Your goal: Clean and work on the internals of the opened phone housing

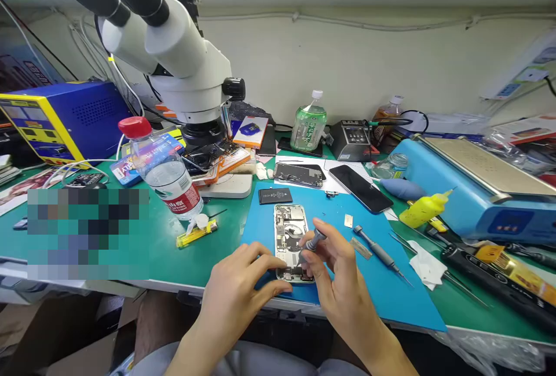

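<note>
Microscope, white, stands at 10 o'clock of the work; a blue heated plate unit stands at 2 o'clock. The green bench carries a blue mat at its near edge.

Opened phone lies flat on the mat at centre, back uppermost, internals exposed. Judged light, stiff in the frame, fragile within; best held by the long edges, clear of boards and flex cables.

Left hand: fingers spread, tips pressing the phone's near left corner, steadying it. Right hand: fingers closed on a grey screwdriver, tip down into the lower part of the phone. Screwdriver judged light, thin and apt to roll.

Obstructions: water bottle leaning at 10 o'clock; second screwdriver loose on the mat at 3 o'clock; yellow dropper bottle at 2 o'clock; dark phone at 1 o'clock; battery at 12 o'clock; yellow lighter at 9 o'clock.
</note>
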Motion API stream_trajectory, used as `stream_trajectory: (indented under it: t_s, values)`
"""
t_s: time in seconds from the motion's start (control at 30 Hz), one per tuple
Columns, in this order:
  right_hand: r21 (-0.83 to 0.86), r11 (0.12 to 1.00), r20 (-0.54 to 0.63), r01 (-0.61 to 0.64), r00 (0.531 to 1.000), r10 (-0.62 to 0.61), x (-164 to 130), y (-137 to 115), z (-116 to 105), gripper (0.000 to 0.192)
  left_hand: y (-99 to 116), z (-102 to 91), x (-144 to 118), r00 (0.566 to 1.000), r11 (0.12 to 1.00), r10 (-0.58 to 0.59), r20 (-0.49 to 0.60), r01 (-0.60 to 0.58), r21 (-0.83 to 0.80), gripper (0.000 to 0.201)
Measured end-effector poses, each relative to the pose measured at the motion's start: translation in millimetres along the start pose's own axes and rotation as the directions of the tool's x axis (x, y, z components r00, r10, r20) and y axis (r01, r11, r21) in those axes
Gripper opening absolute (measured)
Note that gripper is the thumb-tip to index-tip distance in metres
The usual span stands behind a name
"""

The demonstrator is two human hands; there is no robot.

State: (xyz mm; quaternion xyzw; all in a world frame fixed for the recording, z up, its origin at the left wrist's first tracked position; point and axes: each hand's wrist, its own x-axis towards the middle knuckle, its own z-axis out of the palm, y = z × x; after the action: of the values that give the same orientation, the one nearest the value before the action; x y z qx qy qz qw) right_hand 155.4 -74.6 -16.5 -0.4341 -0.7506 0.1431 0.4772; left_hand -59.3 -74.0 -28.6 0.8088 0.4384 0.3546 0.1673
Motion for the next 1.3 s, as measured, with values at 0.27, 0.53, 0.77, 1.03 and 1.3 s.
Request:
stream_trajectory:
  t_s: [0.27, 0.53, 0.77, 1.03, 1.3]
  values:
    - [0.025, 0.999, 0.045, -0.037, 0.998, 0.036, 5.1, -3.6, 0.7, 0.055, -1.3, 1.1, 0.9, 1.0, 1.0, 0.015, 0.0, -0.015, 0.011, 0.023]
    - [-0.035, 0.999, 0.038, -0.006, 0.999, 0.008, 5.6, -3.3, 1.1, 0.056, -0.9, 1.4, 0.7, 1.0, 1.0, 0.011, 0.008, -0.011, 0.001, 0.023]
    - [-0.024, 1.0, 0.036, -0.017, 0.999, 0.018, 3.5, -2.9, 0.8, 0.055, -1.7, 1.8, 0.1, 1.0, 1.0, 0.02, 0.002, -0.02, 0.007, 0.022]
    - [-0.065, 0.997, 0.05, 0.052, 0.998, -0.049, 11.4, -4.4, -0.4, 0.054, -1.7, 2.1, 0.9, 1.0, 1.0, 0.018, -0.008, -0.018, 0.013, 0.022]
    - [-0.123, 0.983, 0.105, 0.137, 0.987, -0.125, 14.1, -7.1, -8.8, 0.059, 0.2, 0.9, 3.0, 1.0, 1.0, 0.007, -0.024, -0.007, -0.023, 0.021]
